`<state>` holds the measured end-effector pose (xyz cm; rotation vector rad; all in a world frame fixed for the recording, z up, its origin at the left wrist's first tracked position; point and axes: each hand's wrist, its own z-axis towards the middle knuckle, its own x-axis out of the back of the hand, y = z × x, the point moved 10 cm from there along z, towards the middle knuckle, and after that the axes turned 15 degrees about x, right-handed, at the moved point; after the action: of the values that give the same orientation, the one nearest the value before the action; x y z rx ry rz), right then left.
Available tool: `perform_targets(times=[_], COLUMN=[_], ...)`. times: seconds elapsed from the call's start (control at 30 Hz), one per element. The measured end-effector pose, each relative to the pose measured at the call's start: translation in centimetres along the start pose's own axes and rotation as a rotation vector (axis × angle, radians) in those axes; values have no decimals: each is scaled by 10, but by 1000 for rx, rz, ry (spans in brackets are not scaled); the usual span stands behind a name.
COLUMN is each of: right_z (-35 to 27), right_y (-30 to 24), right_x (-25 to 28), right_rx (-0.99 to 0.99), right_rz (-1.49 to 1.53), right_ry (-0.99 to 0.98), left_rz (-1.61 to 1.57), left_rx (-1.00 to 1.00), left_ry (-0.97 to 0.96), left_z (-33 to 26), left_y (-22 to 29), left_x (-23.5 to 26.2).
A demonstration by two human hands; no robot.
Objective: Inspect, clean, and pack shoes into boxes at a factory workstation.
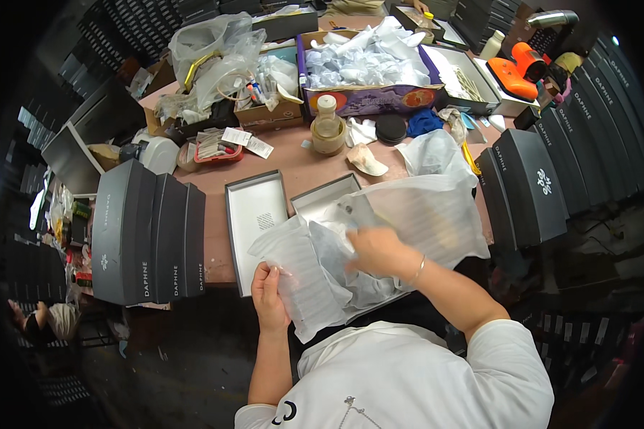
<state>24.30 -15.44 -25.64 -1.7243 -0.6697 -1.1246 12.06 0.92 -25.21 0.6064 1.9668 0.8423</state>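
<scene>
A translucent white wrapping sheet (304, 282) spreads over an open shoe box (327, 194) in front of me, its right part (436, 207) reaching over the table. My left hand (270, 293) pinches the sheet's left edge between thumb and fingers. Above the box is my right hand (383, 252), blurred by motion, its fingers over the wrapped contents; whether they grip anything is unclear. Pale grey wrapped contents (329, 247) lie under the sheet, their kind hidden. Against the box's left side rests a white-lined box lid (256, 214).
Dark shoe boxes stand at left (125, 236) and right (533, 189). Behind are a purple carton (372, 100) of crumpled white paper, a bottle in a tape roll (328, 132), a red tray (218, 151) and an orange tool (514, 77). A pale pad (367, 160) lies nearer.
</scene>
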Motion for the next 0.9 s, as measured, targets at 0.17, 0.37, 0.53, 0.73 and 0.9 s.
perform_targets(times=[0.17, 0.37, 0.53, 0.73, 0.9], right_z=[-25, 16, -49, -175, -204], right_y=[-19, -13, -26, 76, 77], right_x=[-74, -87, 21, 73, 144], right_rx=[-6, -40, 87, -362, -199], right_rz=[170, 232, -163, 388, 710], right_ry=[113, 96, 566, 923, 1225], left_rz=[147, 264, 369, 1766, 2221], left_rx=[-92, -142, -238, -841, -56], left_ry=[24, -69, -191, -179, -444], left_z=[11, 30, 34, 15, 81], left_y=[20, 21, -18, -66, -131], left_x=[-29, -78, -70, -155, -130])
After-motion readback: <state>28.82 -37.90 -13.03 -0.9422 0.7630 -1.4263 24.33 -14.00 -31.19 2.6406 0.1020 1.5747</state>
